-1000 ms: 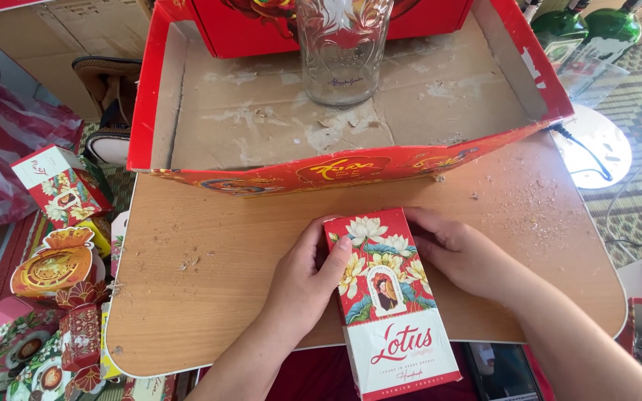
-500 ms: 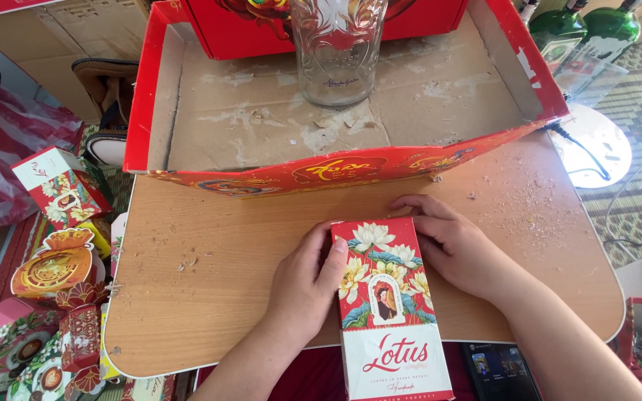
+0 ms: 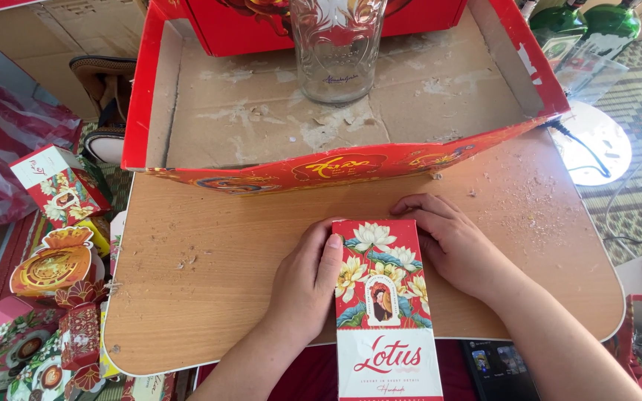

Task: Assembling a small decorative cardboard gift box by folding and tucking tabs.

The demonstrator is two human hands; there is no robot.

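Work in hand: a flat carton [image 3: 386, 304], red with lotus flowers above and a white panel below, lies on the bench [image 3: 209, 267] between both hands.
Left hand [image 3: 302, 286]: palm down at the carton's 9 o'clock side, thumb laid along its left edge near the top corner; fingers closed against the edge, pressing rather than wrapping.
Right hand [image 3: 455, 245]: at the carton's 2 o'clock, fingers curled around the top right corner and right edge, touching it.
Carton place: near bench edge, centre-right; its white end hangs past the edge toward the person.
Long axis: runs 12 to 6 o'clock, almost square to the bench edge, tilted slightly.
Pointing: flowered end toward 12 o'clock, white end toward 6 o'clock; printed face up.
Progress, judged: the carton looks flattened or unfilled and is being squared up; no shaping or filling shows as done.
Remaining, judged: opening, folding or filling, whichever is meant.
Surroundings: red tray [image 3: 336, 167] at 12 o'clock holding a glass vase [image 3: 336, 48]; finished small boxes [image 3: 61, 186] at 9 o'clock, off the bench.
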